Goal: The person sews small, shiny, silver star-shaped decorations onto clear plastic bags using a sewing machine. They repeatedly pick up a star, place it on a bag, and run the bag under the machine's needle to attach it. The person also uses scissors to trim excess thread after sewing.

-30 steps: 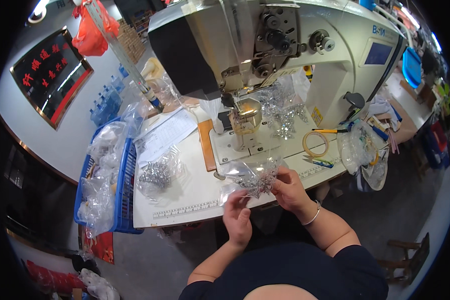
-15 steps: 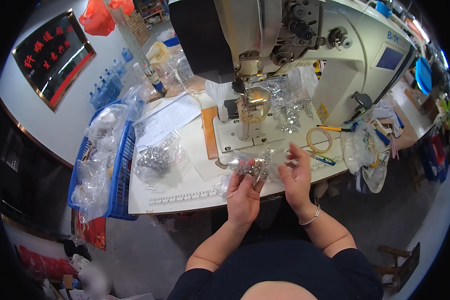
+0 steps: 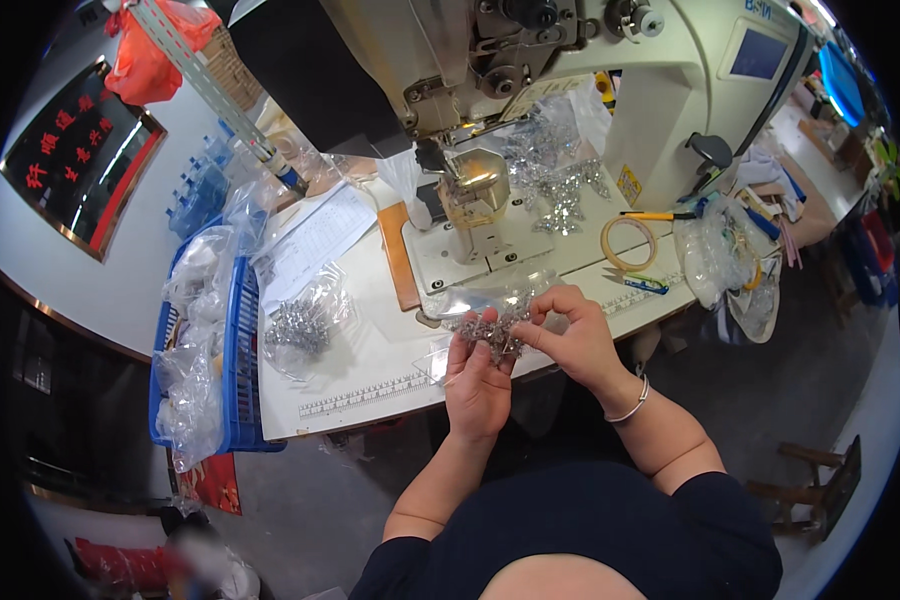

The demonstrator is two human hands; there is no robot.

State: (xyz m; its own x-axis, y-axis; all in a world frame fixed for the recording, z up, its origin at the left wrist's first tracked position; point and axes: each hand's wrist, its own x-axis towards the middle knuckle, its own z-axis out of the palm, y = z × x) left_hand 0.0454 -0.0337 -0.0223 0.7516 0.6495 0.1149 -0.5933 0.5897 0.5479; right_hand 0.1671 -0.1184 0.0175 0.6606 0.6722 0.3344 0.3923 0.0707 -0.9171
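Note:
My left hand (image 3: 480, 395) is closed from below around a clear plastic bag of small, shiny silvery pieces (image 3: 495, 335), just over the table's front edge. From the other side my right hand (image 3: 582, 345), with a bangle on its wrist, pinches with thumb and forefinger at the right edge of the bag. What exactly lies between those fingertips is too small to make out. Behind the bag stands a post-bed sewing machine (image 3: 660, 130), its presser area (image 3: 470, 190) above the metal bed.
Another bag of silvery pieces (image 3: 305, 325) lies at left, beside a printed sheet (image 3: 320, 235) and a brown strip (image 3: 398, 260). A blue basket (image 3: 240, 370) holds clear bags. At right are a tape roll (image 3: 610, 258), snips (image 3: 642, 283) and more bags (image 3: 715, 250). Loose silvery pieces (image 3: 560, 195) lie behind the post.
My right hand has come in leftward from beside the bag, and its spread fingers have closed at the bag's edge. My left hand keeps its hold. The view has shifted slightly.

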